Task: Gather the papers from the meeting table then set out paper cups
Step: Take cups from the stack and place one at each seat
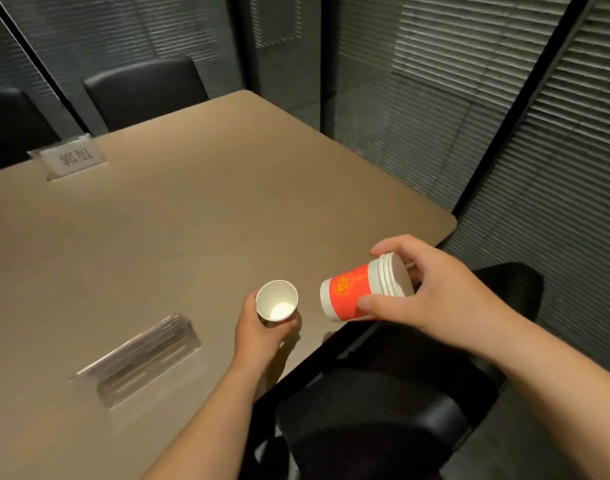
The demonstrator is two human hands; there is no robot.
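Desk [192, 220] near edge: left hand [262, 332] grips the upright single cup [276, 305]; at its 3 o'clock, right hand [431, 299] grips the sideways cup stack [359, 292].

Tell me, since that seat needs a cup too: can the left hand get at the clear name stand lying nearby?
Probably not yet: the left hand grips a single paper cup. The name stand lies close to its left on the table, nothing between.
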